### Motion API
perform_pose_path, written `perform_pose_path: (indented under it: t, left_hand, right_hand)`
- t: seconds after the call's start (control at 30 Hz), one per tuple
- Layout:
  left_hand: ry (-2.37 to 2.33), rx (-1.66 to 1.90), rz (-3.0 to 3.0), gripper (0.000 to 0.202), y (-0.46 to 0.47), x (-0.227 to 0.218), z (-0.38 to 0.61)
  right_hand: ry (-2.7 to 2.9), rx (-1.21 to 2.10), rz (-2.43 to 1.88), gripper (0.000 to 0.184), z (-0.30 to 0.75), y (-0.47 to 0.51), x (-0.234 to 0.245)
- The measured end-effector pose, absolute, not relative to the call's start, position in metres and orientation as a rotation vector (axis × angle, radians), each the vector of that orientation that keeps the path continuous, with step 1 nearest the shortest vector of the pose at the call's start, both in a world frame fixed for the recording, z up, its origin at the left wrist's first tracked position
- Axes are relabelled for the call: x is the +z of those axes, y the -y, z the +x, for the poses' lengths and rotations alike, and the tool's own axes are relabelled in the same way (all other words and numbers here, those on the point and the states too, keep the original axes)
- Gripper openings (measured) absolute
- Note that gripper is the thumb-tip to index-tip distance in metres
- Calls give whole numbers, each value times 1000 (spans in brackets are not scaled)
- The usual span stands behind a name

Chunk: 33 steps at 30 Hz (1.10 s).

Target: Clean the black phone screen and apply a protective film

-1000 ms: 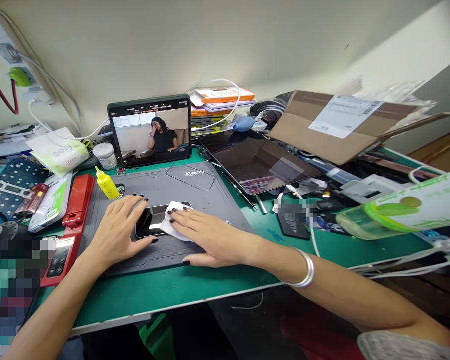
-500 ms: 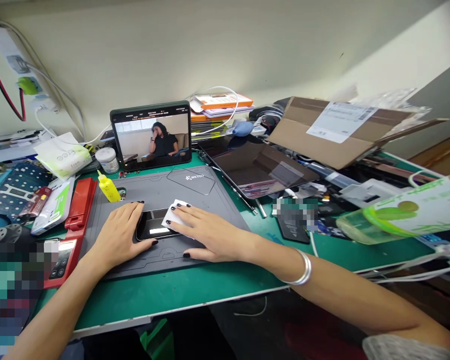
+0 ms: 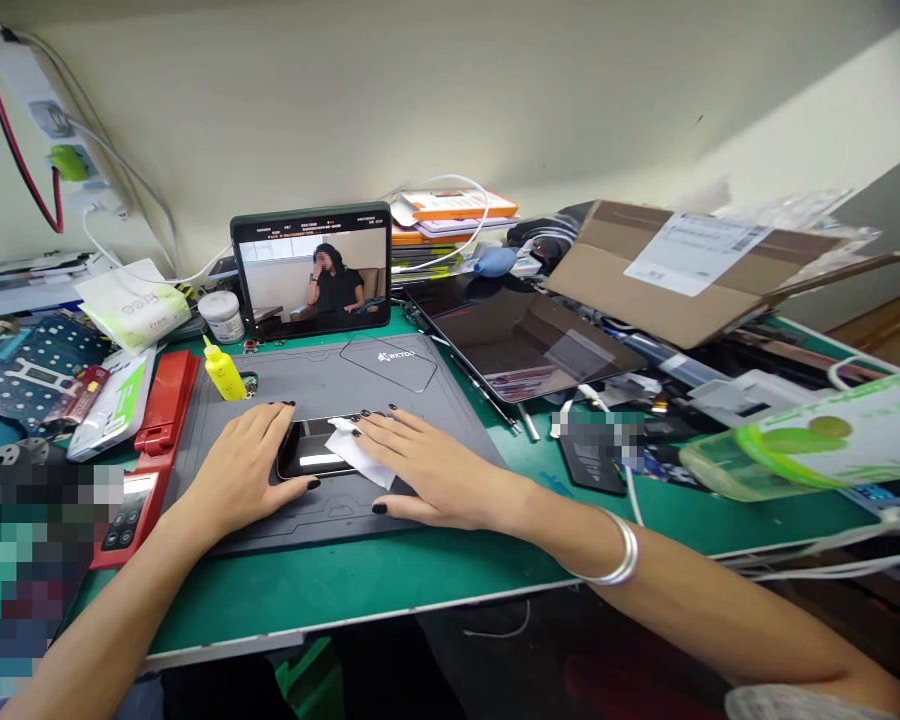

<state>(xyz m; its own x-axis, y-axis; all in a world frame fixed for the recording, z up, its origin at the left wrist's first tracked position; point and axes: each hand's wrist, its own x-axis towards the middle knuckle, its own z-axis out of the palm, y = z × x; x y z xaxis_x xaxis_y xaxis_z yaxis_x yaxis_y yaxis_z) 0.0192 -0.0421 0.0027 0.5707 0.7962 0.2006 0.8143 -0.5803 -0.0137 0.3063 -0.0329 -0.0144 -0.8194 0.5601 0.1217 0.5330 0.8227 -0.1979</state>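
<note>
Pressing my left fingers [image 3: 266, 418] down, slightly spread, at the left end of a black glass-fronted phone [image 3: 307, 447], I pin it flat. My right fingers [image 3: 379, 425], loosely spread and pinching nothing, lie on a white wipe [image 3: 356, 452] over the phone's right end. My left hand [image 3: 240, 470] and right hand [image 3: 427, 470] both rest palm down. The phone sits on a grey WKTDO repair mat [image 3: 390, 365], which lies on the green table [image 3: 330, 590]. A silver bangle [image 3: 621, 550] circles my right wrist. Just beyond my left hand stand a yellow squeeze bottle [image 3: 223, 372] and a red tool case [image 3: 166, 400], and a tablet [image 3: 311, 270] leans behind the mat. As I judge it, a hard sideways push could skid the phone across the mat, the wipe could bunch and slide off, my long nails could scratch the glass, and a careless left-hand move could tip the bottle.
</note>
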Motion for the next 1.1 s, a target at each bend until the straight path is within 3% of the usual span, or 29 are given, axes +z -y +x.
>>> perform_pose_path:
  t: [0.23,0.33,0.53,0.83,1.1]
  left_hand:
    - [1393,-289,-2676,72,42,4,20]
    - [1394,-293,-2678,72,42,3,19]
    - [1388,-264,-2679,72,42,2,20]
    - [1425,-261,-2704,71,42,1,20]
    - [1422,-248,-2673,70,41,-1,19]
  right_hand:
    - [2598,-10,-916,56,313,32,-10]
    - [2685,41,-756,50,311,35,-8]
    - [2838,131,-693,68,307,37,-9]
    - [2868,318,-723,68,307,37,-9]
    - [2773,245,-810,56,310,38,-7]
